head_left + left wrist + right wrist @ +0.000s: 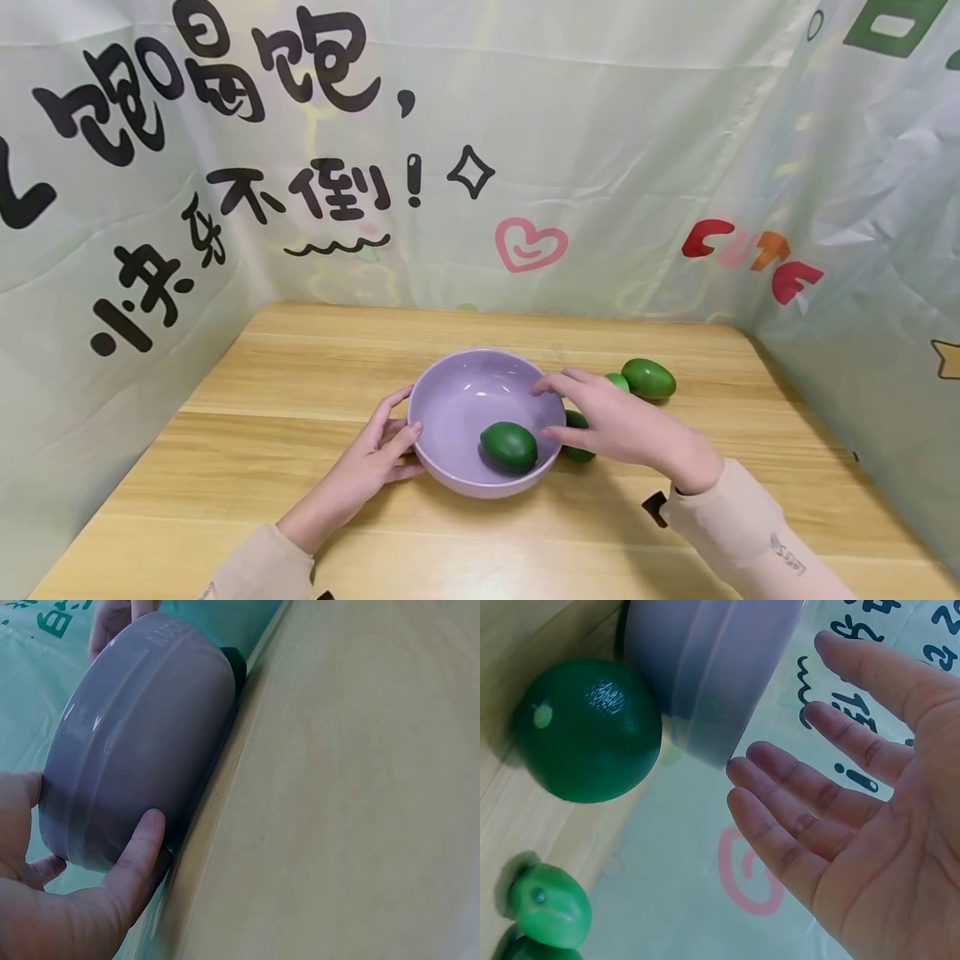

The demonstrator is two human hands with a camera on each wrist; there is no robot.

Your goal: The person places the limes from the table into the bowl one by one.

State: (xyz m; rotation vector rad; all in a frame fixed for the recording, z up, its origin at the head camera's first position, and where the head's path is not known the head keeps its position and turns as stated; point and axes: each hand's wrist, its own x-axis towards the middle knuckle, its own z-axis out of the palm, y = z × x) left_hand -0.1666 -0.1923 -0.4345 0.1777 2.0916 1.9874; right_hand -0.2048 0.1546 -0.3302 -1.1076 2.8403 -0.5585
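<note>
A lilac bowl (465, 392) stands on the table with one dark green oval fruit (508, 447) inside, low on its right side. My left hand (378, 442) holds the bowl's left side, thumb at the rim and other fingers spread along the outer wall. In the left wrist view the fingertips press on the bowl's wall (142, 735). Over the right rim hovers my right hand (618, 417), fingers spread and slightly bent, the palm holding nothing. Just outside that rim lies another dark green fruit (589, 731), partly hidden by the right hand in the head view.
Farther right on the wooden table (300, 350) lie a green oval fruit (648, 379) and a smaller, lighter green fruit (551, 904) beside it. Printed cloth (637, 167) hangs behind the table and along both sides.
</note>
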